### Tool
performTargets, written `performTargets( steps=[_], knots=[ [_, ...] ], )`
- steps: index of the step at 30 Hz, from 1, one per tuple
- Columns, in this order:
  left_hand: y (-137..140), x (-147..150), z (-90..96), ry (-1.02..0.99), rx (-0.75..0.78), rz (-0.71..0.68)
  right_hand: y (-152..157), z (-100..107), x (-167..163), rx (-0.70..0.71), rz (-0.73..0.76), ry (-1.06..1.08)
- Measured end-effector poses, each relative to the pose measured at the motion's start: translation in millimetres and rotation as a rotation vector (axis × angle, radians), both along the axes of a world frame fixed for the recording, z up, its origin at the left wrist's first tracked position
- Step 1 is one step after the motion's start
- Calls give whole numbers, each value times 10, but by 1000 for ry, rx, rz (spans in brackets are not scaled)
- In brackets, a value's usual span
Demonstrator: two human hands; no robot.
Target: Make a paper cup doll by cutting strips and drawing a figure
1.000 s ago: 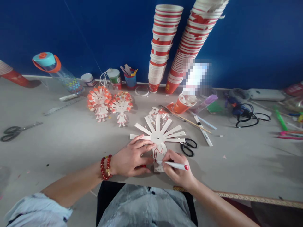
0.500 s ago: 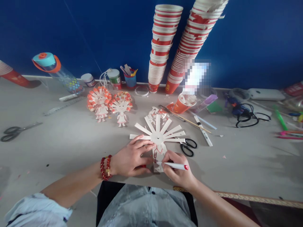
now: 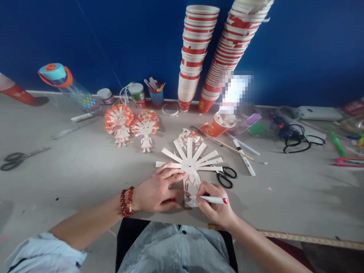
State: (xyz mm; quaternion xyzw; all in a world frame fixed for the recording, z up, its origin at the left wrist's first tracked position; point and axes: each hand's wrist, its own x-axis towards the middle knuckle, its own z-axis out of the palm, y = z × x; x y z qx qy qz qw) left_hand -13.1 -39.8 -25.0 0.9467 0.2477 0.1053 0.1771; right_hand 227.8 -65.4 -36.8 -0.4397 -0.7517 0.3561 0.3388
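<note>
Pinching a white marker (image 3: 214,199) between thumb and fingers, the right hand (image 3: 217,212) held its tip at the lower part of a white paper cutout (image 3: 187,163), the marker's red end pointing right. The cutout lay on the grey table (image 3: 93,178) near its front edge, between the two hands, its strips fanning from a round top above a body drawn with a red neckline. The left hand (image 3: 156,189) lay with fingers spread, some resting on the cutout's left side; something red showed between forefinger and thumb, too hidden to identify. A red bead bracelet (image 3: 130,201) circled that wrist. Scissors (image 3: 221,173) with black handles lay just right of the strips, partly beneath them, and paper scraps (image 3: 184,136) lay behind. Farther left, two paper figures (image 3: 121,125) with orange-tipped fringes lay side by side.
</note>
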Motion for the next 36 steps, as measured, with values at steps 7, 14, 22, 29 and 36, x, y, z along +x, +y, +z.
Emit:
performTargets(
  steps=[7,14,22,29,36],
  knots=[
    [3,-2,-10,-7,-1,1,-5,-16,17,3,-4,-5],
    [-5,0,-17,-34,7,10,3,18,8,-5,7,-5],
    [-4,4,-8,-25,-1,6,-4,25,10,-17,31,-11],
    [-2,0,-11,-38,7,4,1,19,11,-4,52,-14],
    [-1,2,-13,-24,4,3,-1,23,3,-21,61,-16]
  ],
)
